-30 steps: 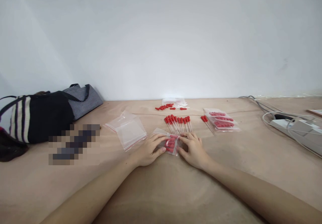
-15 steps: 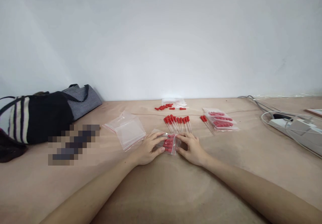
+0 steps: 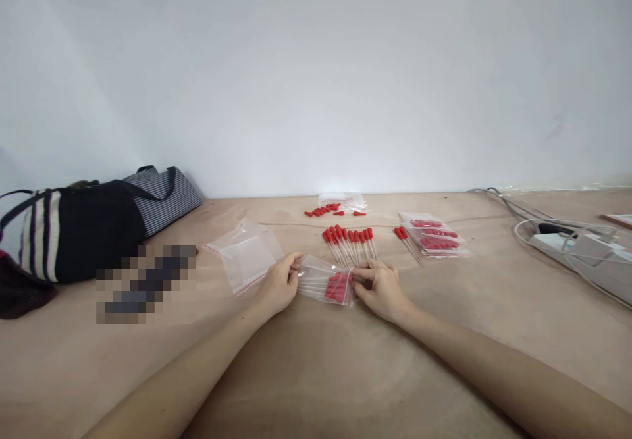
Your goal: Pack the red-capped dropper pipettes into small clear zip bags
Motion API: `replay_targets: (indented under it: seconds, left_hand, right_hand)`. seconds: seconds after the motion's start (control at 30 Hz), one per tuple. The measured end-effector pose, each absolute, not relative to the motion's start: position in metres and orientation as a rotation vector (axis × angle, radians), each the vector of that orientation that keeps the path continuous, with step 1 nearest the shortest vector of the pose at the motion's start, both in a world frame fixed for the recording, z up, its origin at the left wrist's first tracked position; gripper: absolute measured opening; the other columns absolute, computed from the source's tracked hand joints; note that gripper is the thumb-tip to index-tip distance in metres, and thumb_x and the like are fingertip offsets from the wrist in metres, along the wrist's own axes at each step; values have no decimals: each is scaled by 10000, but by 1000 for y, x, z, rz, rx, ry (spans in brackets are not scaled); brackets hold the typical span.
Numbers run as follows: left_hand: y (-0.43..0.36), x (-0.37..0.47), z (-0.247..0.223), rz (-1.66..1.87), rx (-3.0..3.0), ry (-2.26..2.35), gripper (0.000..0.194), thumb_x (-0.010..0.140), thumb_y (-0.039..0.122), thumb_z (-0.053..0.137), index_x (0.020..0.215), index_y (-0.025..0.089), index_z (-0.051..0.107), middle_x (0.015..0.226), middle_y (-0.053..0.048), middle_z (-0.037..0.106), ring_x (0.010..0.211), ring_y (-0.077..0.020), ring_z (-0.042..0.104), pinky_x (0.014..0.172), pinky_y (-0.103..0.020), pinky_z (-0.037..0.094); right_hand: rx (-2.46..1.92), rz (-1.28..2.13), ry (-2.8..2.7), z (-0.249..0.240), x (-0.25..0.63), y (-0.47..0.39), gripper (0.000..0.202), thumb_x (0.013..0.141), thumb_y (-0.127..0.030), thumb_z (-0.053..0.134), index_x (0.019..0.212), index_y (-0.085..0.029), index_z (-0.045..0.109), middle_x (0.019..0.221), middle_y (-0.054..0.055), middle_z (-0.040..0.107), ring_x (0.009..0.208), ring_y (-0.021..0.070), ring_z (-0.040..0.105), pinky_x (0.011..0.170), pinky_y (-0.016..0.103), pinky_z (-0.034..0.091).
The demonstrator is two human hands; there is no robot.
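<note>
A clear zip bag (image 3: 318, 281) with several red-bulbed droppers inside lies between my hands, its zip edge to the right. My left hand (image 3: 279, 284) is closed at the bag's left end, fingers curled against its upper corner. At the zip edge, my right hand (image 3: 382, 287) pinches the bag between thumb and fingers. Just beyond it, loose droppers (image 3: 348, 236) lie side by side with their red bulbs away from me. Two more droppers (image 3: 405, 241) rest to their right.
Flat clear bags (image 3: 249, 255) lie left of my hands. Filled bags (image 3: 434, 235) are stacked at the right. Red rubber bulbs (image 3: 323, 209) and glass tubes (image 3: 358, 206) lie near the wall. A black striped bag (image 3: 93, 228) sits far left; cables and a white device (image 3: 582, 255) far right.
My left hand has drawn back left from over the bag to its left end, its fingers now curled. The bag has shifted slightly right, and its dropper tubes show.
</note>
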State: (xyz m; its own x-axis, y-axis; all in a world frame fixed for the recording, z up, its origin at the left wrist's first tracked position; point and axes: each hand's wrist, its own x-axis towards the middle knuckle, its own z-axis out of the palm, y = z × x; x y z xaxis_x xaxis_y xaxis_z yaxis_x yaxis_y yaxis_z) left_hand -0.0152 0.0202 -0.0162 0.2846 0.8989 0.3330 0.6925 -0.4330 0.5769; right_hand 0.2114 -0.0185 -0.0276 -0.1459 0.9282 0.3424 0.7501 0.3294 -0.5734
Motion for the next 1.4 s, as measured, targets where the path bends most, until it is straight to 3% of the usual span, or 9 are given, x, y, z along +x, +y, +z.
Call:
replay_targets:
  seconds: [0.17,0.43,0.57,0.7,0.93,1.07,1.17,1.23,1.4]
  left_hand:
    - [19,-15,-15,874,2126,1454,361,708,98,407,1048,138,521,962,-65,636,829,-161,618,744,-287,512]
    - [17,-14,-4,779,2054,1518,304,788,356,421,902,134,594,849,-73,664,772,-213,613,702,-326,471]
    - [17,-14,-7,732,2043,1470,344,722,314,510,1001,116,539,721,-27,647,588,-160,580,558,-261,456]
    - [16,-13,-12,745,2064,1433,316,726,310,516,989,135,538,718,-11,624,560,-136,552,540,-243,442]
    - [-1,-7,-2,845,2385,1310,276,754,314,560,1003,195,557,946,-50,589,913,-221,520,820,-367,406]
    - [-15,-1,4,699,2597,999,304,806,261,517,1108,226,521,1113,-57,533,1008,-208,499,875,-344,399]
    - [-16,-2,5,524,2703,870,325,842,220,459,1161,260,507,1199,-58,493,1089,-213,461,934,-374,364]
    - [-11,-7,4,478,2810,871,338,852,178,422,1157,285,519,1212,-63,490,1121,-235,432,944,-425,341]
    - [3,-18,-1,668,2898,947,359,847,104,362,1074,274,582,1256,-72,450,1157,-256,391,930,-463,342]
  right_hand:
    - [-1541,366,-1988,-23,213,-21,149,729,-215,532,792,-261,660,803,19,591,850,192,509,761,363,286]
    - [-1490,405,-1893,-27,217,-21,205,739,-126,487,798,-233,651,869,39,601,873,200,513,767,373,320]
    - [-1468,421,-1926,-28,218,-19,237,759,-136,471,776,-259,673,767,19,608,797,181,536,733,337,348]
    - [-1520,350,-1987,-30,216,-18,301,769,-112,445,838,-297,672,790,18,632,814,189,538,724,339,338]
    - [-1365,427,-1796,-33,217,-19,160,730,-189,504,700,-231,655,841,26,628,775,165,571,677,288,411]
    - [-1355,481,-1649,-32,216,-19,121,658,-180,530,541,-188,500,664,17,574,620,137,545,555,244,417]
    - [-1328,570,-1665,-28,219,-23,55,655,-170,517,688,-195,482,603,-24,537,531,113,500,506,231,394]
    - [-1239,662,-1738,-24,224,-27,137,671,-179,520,802,-190,482,618,-32,530,521,104,485,504,227,388]
    - [-1041,822,-2012,-12,240,-38,205,763,-324,505,908,-181,527,634,-20,498,546,107,459,526,236,380]
